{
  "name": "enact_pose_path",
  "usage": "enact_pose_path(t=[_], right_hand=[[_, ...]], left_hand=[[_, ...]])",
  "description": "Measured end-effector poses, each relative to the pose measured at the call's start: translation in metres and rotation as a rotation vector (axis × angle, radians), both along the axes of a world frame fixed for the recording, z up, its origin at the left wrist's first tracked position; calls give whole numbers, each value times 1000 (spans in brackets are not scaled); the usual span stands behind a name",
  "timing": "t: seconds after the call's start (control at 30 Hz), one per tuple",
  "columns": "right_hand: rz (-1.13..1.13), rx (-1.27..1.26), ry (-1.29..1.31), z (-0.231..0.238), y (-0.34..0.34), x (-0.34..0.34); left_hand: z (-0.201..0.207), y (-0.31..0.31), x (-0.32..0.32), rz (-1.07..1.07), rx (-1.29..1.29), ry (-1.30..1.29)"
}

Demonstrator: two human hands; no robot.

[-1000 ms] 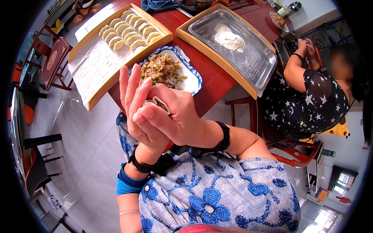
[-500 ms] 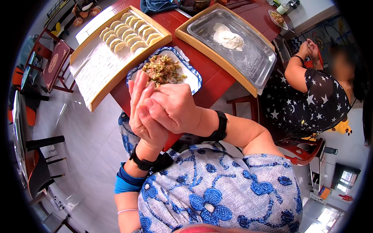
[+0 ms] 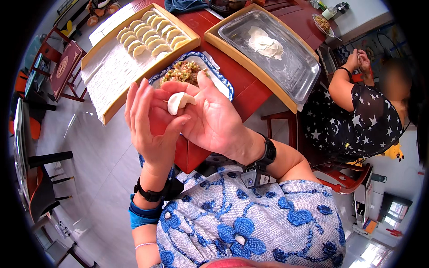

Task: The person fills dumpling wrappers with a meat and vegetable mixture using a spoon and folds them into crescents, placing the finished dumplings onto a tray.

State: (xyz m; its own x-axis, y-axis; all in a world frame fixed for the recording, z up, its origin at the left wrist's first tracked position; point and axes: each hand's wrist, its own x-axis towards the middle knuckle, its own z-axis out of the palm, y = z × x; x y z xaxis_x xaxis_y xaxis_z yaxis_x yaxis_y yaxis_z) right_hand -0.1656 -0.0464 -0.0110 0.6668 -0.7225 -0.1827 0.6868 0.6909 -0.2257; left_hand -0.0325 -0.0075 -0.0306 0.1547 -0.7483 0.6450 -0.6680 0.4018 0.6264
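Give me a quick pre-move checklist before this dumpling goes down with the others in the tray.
1. Dumpling held between both hands: ok, left hand and right hand pinch it.
2. Seam fully closed: cannot tell, fingers cover part of the edge.
3. Free space in the wooden tray beside the finished dumplings: ok, much of its liner is bare.
4. Path over the filling dish: ok, hands are above it.
5. Wrappers left in the metal tray: ok, a small pile.

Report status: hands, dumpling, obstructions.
Left hand and right hand both pinch the dumpling. Dumpling folded, white, above the filling plate. Nothing in the way.
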Motion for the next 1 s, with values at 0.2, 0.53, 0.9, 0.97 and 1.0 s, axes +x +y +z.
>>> enact_pose_path(t=[0.2, 0.53, 0.9, 0.97, 1.0], right_hand=[[-15, 57, -28, 1, 8, 2], [3, -164, -6, -6, 13, -2], [-21, -262, 106, -8, 19, -1], [9, -307, 104, -9, 16, -5], [24, -330, 103, -10, 16, -7]], left_hand=[[-5, 7, 2, 88, -58, -98], [0, 2, -5, -28, 29, 67], [-11, 2, 0, -196, 7, -10], [-5, 6, -4, -208, 78, 41], [-3, 7, -5, -219, 109, 52]])
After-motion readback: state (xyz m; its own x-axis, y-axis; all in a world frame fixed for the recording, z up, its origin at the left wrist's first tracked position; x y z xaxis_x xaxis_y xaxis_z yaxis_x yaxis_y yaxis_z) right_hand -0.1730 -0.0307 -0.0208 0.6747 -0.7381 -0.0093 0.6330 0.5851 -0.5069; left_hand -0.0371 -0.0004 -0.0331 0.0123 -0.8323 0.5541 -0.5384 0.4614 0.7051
